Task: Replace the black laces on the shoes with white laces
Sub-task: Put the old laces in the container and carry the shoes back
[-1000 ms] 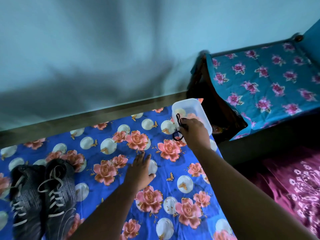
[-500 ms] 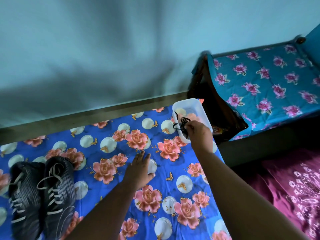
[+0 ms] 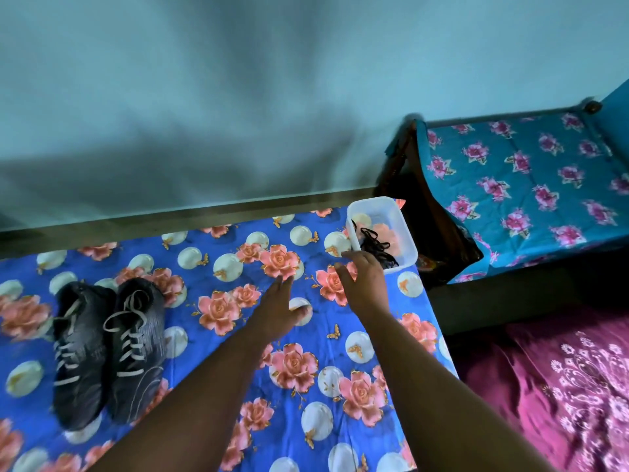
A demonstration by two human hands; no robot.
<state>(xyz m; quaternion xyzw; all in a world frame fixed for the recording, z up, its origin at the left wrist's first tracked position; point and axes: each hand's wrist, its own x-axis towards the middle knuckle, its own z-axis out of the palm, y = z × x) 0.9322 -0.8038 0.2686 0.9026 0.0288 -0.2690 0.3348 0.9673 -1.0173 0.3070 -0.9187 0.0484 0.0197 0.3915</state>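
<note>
**Fingers loose beside the tub of black laces**

Fingers (image 3: pixel 345 255) of the right hand (image 3: pixel 364 284) were spread and relaxed, holding nothing, their tips just beside the near rim of the white plastic tub (image 3: pixel 405 233). Whether they touched the rim could not be told. Inside the tub lay the black laces (image 3: pixel 374 245), bunched in a loose tangle toward its near end.

The left hand (image 3: pixel 277 310) lay flat with straight fingers on the blue flowered cloth (image 3: pixel 211 338) that covered the surface, close to the right hand and gripping nothing.

Well apart from both hands, at the left side of the cloth, the two dark shoes (image 3: pixel 109 349) stood side by side, touching, toes pointing toward the wall. White laces (image 3: pixel 131 338) were threaded through their eyelets, with loose loops at the top of the right-hand shoe.

The tub sat at the far right corner of the cloth, near a pale wall (image 3: pixel 238 97). Beyond that corner stood a bed with a teal flowered sheet (image 3: pixel 527 185), and a magenta patterned cloth (image 3: pixel 561 386) lay lower right
</note>
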